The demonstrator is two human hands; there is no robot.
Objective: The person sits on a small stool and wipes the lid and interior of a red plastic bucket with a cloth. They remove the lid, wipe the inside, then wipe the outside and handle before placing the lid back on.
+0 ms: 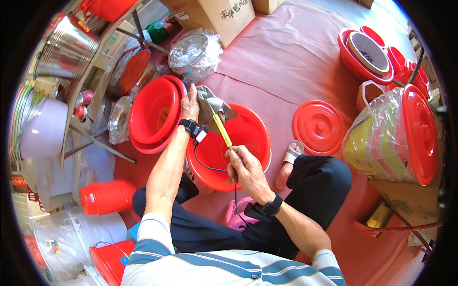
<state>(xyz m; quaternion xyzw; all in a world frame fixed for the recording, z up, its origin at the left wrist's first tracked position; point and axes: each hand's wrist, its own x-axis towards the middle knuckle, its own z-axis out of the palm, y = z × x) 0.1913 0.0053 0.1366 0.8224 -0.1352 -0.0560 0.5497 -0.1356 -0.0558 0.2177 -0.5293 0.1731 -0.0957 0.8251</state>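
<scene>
My left hand [190, 103] grips a grey-green cloth [209, 101], which hangs over the far rim of a red plastic bucket [252, 134]. Between the thumb and fingers of my right hand [245, 166] is the near end of a slim rod [222, 130] with a yellow, finely marked section; I cannot tell just what it is. Its thin far tip points up to the cloth, and whether they touch is unclear. The bucket stands on the floor between my legs, below both hands. A black cable [205, 165] runs from the left wristband across the bucket toward my right hand.
Nested red basins [154, 111] stand left of the bucket. A red lid [318, 127] lies by my right foot. Plastic-wrapped metal basins [195, 53] and a cardboard box [214, 18] are beyond. Wrapped lidded buckets [383, 136] stand right; a metal-legged shelf [94, 141] is left.
</scene>
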